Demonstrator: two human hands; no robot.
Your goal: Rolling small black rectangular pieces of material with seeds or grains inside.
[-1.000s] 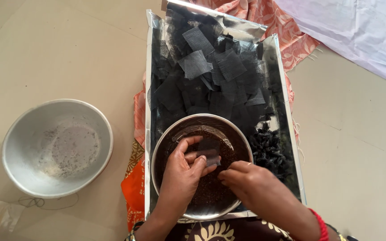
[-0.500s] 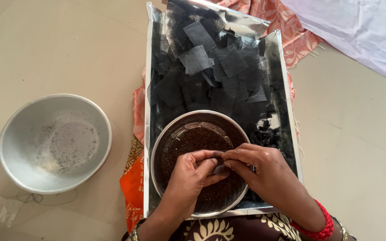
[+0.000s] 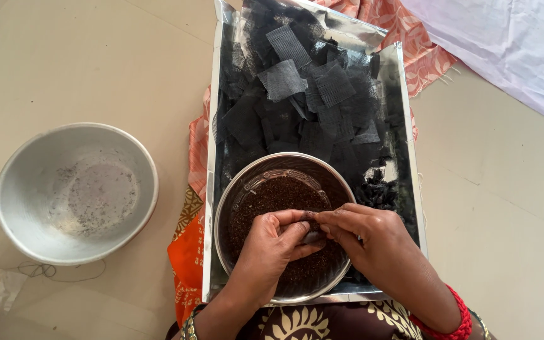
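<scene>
- Hands: your left hand (image 3: 276, 241) and right hand (image 3: 365, 243) both pinch one small dark bundle (image 3: 313, 237).
- Spot: over the seed-filled steel bowl (image 3: 240, 182), near end of the foil tray (image 3: 211, 189).

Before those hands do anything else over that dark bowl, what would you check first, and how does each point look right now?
1. Both hands, left hand and right hand, over the steel bowl: ok.
2. Small dark piece pinched between the fingertips: ok, though what it is, cannot tell.
3. Dark grains all inside the bowl: ok.
4. Bowl resting level in the foil-lined tray: ok.
5. Black mesh squares within the tray: ok.
6. Grey basin standing upright on the left: ok.
</scene>
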